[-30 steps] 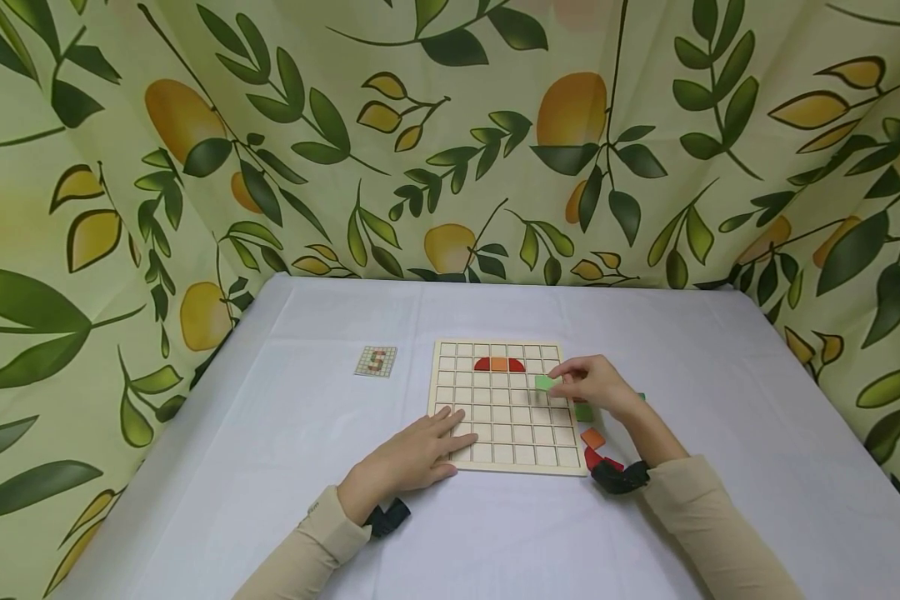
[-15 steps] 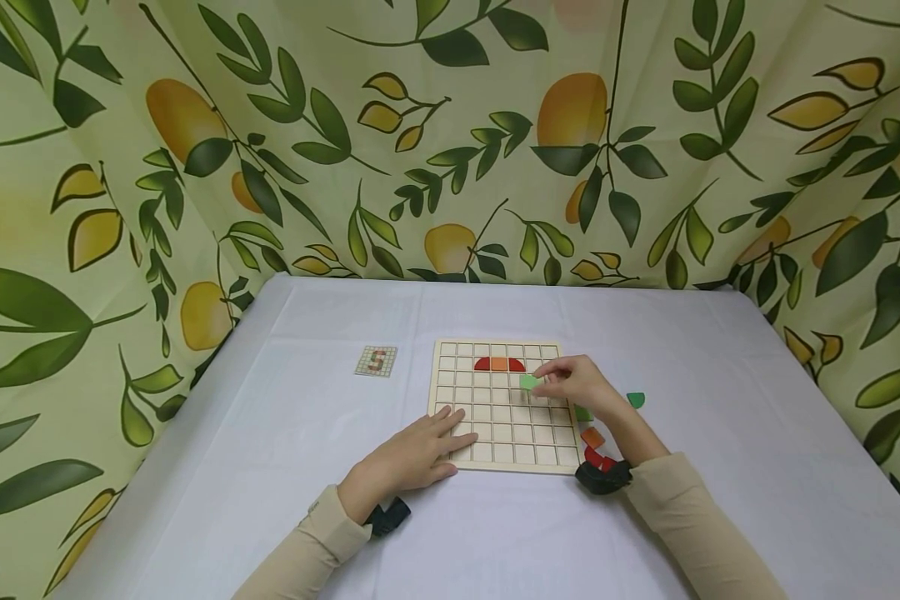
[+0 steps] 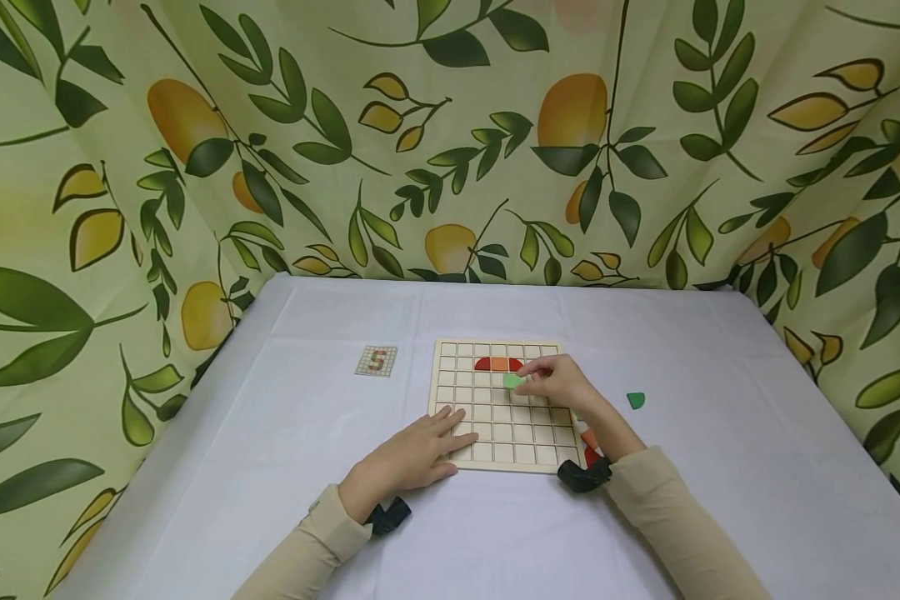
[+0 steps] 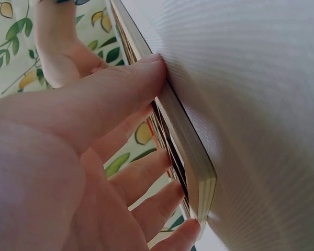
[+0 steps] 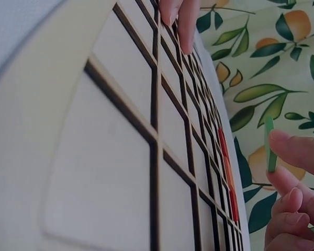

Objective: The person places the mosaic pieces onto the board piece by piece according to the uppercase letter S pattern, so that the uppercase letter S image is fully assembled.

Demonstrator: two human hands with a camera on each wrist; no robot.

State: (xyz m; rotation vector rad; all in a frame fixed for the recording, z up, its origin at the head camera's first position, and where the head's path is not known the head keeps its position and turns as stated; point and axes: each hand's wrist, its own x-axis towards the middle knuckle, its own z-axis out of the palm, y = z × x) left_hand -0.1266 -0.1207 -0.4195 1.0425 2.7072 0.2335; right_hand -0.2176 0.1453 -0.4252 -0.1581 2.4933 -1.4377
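Note:
A wooden grid board (image 3: 502, 433) lies on the table. In the head view, my left hand (image 3: 412, 450) rests on its near left corner with fingers spread. The left wrist view shows the thumb (image 4: 131, 78) against the board's edge. My right hand (image 3: 562, 383) pinches a light green square tile (image 3: 512, 381) between thumb and finger. In the right wrist view, that tile (image 5: 270, 144) is seen edge-on, held apart from the board. Set in the second row from the far side are an orange square tile (image 3: 499, 364) and red rounded tiles (image 3: 482, 364) on both sides of it.
A small pattern card (image 3: 377, 361) with an S shape lies left of the board. A dark green rounded piece (image 3: 636, 400) lies to the right. Beside the board's right edge, an orange tile (image 3: 589, 439) and red piece (image 3: 592, 457) show partly behind the right wrist.
My right hand has moved left over the board with the light green tile, from near the right edge to just below the red and orange row. My left hand has stayed still.

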